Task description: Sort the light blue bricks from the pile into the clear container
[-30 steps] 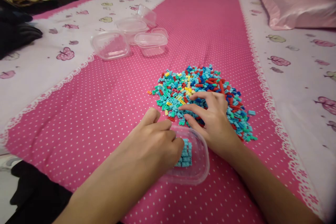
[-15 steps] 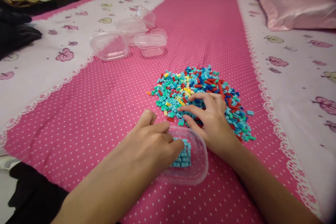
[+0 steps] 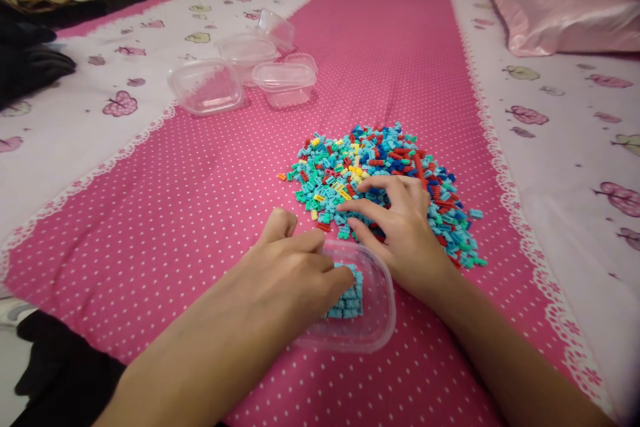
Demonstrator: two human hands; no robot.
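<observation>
My left hand [image 3: 297, 273] curls over a clear container [image 3: 383, 330] holding packed turquoise blocks [image 3: 353, 305]; whether it grips one, I cannot tell. Just beyond the container, my right hand [image 3: 409, 221], fingers spread, touches a mixed block heap [image 3: 327, 170]; farther beyond sit clear tubs [image 3: 206, 90].

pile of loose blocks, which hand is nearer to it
Right. The right hand has its fingers spread over the near side of the pile; the left hand is short of it, over the clear plastic container.
</observation>
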